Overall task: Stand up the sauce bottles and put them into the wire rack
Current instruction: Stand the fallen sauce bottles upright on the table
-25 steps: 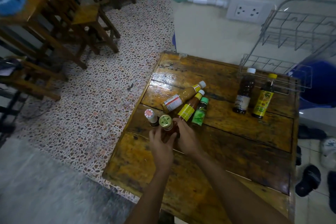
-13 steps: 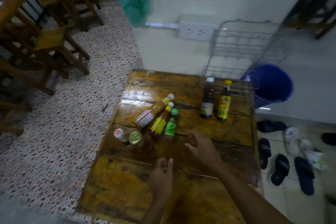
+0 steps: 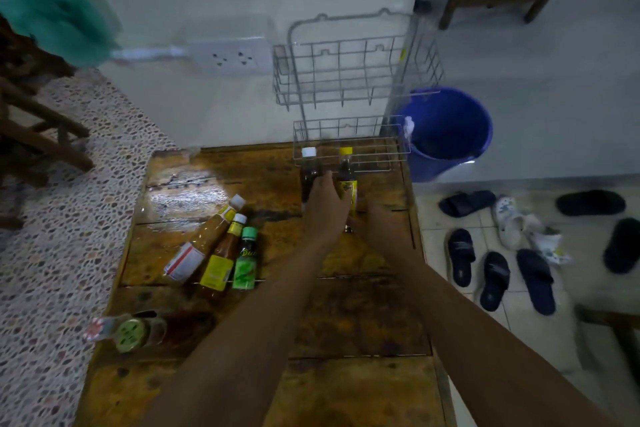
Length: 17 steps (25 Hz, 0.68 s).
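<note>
Two sauce bottles stand in front of the wire rack point(image 3: 349, 98): a dark one with a white cap point(image 3: 307, 173) and a yellow-capped bottle point(image 3: 347, 173). My left hand point(image 3: 326, 207) reaches between them and wraps the yellow-capped bottle's body. My right hand point(image 3: 371, 218) sits low at that bottle's base, its fingers hidden. Three bottles lie side by side mid-table: an orange sauce bottle point(image 3: 204, 242), a yellow-label bottle point(image 3: 224, 253) and a green bottle point(image 3: 246, 260). Two small jars, one red-white capped point(image 3: 99, 328) and one green-lidded point(image 3: 132, 338), sit blurred at the front left.
The wooden table point(image 3: 346, 322) stands against a white wall with a power outlet point(image 3: 234, 57). A blue bucket point(image 3: 450, 132) is right of the rack on the floor. Several sandals point(image 3: 496, 274) lie on the tiles to the right. Wooden chairs point(image 3: 34, 135) stand at left.
Both hands left the small jars at the front left and moved forward and right to the two standing bottles by the rack. The camera turned right.
</note>
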Available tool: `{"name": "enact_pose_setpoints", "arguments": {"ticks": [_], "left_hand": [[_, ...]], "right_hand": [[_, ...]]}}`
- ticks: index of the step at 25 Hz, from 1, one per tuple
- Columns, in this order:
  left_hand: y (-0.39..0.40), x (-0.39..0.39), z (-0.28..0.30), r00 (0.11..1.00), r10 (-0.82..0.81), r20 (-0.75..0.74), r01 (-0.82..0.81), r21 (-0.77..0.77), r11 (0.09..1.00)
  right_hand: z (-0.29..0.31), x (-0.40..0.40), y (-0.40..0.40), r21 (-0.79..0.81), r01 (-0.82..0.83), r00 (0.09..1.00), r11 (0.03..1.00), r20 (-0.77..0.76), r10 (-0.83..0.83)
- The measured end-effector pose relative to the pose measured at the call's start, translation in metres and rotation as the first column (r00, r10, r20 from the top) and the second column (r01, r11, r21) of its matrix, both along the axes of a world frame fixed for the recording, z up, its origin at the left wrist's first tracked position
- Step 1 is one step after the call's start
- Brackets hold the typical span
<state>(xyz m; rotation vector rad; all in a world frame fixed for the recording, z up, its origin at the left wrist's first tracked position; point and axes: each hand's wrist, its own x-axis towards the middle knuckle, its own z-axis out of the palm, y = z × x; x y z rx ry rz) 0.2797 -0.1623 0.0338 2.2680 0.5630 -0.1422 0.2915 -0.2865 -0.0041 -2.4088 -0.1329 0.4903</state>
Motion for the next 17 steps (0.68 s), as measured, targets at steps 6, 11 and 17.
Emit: {"name": "enact_pose_setpoints", "arguments": {"ticks": [6, 11, 17], "left_hand": [[-0.008, 0.029, -0.005, 0.999, 0.008, -0.040, -0.005, 0.081, 0.997], [-0.021, -0.031, 0.014, 0.989, 0.105, 0.099, -0.098, -0.075, 0.992], [0.018, -0.170, 0.028, 0.899, 0.389, 0.201, -0.380, -0.084, 0.921]], "right_hand": [[-0.007, 0.001, 0.005, 0.141, 0.027, 0.998, 0.990, -0.051, -0.020], [0.012, -0.039, -0.007, 0.253, 0.143, 0.989, 0.957, 0.011, -0.151], [0.028, -0.128, 0.039, 0.294, -0.084, 0.991, 0.952, -0.077, 0.112]]}}
